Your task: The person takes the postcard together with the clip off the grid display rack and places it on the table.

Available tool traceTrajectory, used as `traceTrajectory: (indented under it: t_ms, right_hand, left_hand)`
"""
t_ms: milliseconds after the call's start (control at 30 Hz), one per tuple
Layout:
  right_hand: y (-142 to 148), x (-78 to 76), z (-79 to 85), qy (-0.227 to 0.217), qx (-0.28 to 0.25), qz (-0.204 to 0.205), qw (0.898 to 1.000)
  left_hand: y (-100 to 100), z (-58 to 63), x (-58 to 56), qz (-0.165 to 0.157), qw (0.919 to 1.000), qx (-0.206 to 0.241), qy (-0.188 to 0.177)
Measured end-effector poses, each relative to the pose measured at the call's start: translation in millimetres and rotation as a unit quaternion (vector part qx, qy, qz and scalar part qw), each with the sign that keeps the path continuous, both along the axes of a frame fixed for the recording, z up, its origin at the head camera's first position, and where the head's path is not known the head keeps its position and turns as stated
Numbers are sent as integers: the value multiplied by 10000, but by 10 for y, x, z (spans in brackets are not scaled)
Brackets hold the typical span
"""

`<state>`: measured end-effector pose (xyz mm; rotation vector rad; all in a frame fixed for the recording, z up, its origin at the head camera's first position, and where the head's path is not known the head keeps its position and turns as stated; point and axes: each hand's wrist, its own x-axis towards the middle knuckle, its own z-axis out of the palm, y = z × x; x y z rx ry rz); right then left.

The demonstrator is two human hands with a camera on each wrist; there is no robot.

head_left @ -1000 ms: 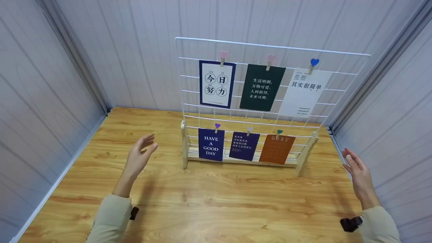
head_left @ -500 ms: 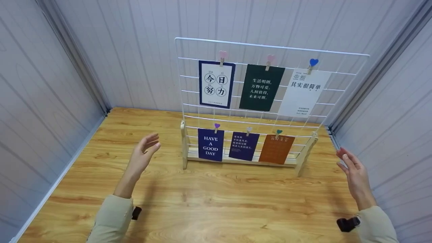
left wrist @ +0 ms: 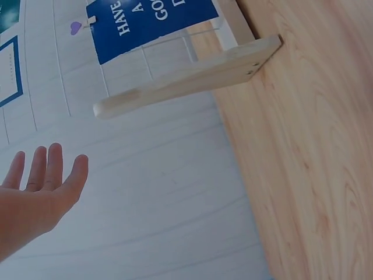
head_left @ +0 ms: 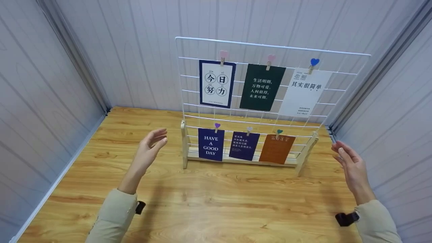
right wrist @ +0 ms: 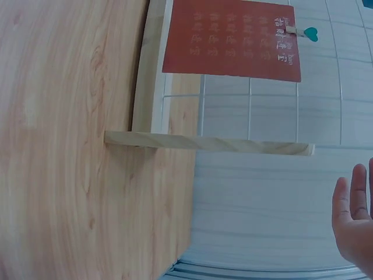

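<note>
A white wire grid rack (head_left: 275, 46) stands upright in a wooden base (head_left: 185, 145). Two rows of cards hang on it from small heart-topped clothespins. On top are a blue-bordered white card (head_left: 217, 84), a dark green card (head_left: 262, 87) and a white card (head_left: 305, 92). Below hang a "HAVE A GOOD DAY" card (head_left: 211, 145), a purple card (head_left: 244, 145) and an orange card (head_left: 277, 149). My left hand (head_left: 148, 150) hovers left of the rack, fingers relaxed, holding nothing. On the other side my right hand (head_left: 352, 168) is likewise free, fingers loosely bent, apart from the rack.
The wood-grain tabletop (head_left: 202, 206) reaches forward to a pale panelled back wall (head_left: 135, 60). Side walls close it in at left (head_left: 44, 101) and right (head_left: 398, 135). The right hand is close to the right wall in the head view.
Both hands have drifted inward toward the rack and slightly forward, the left hand rightward and the right hand leftward. The rack and its cards have stayed put.
</note>
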<state>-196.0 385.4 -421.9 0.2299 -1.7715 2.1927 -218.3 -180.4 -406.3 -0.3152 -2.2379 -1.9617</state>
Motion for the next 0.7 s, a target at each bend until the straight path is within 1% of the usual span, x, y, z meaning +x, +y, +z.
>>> traceTrajectory:
  t_ms: [100,333,500,700]
  right_hand:
    - [-48,-26,62,43,96,-9,9999]
    - [-149,-94,218,257,146,222,9993]
    - [-224,-141,333,304,257,238,9989]
    - [-290,-201,441,403,256,299,9984]
  left_hand:
    - [48,43,-20,-68,10000,21,53]
    - [160,138,-70,-207,9997,52,117]
    - [239,221,-102,-367,9991,88,203]
    - [320,295,-151,-464,9982,119,347]
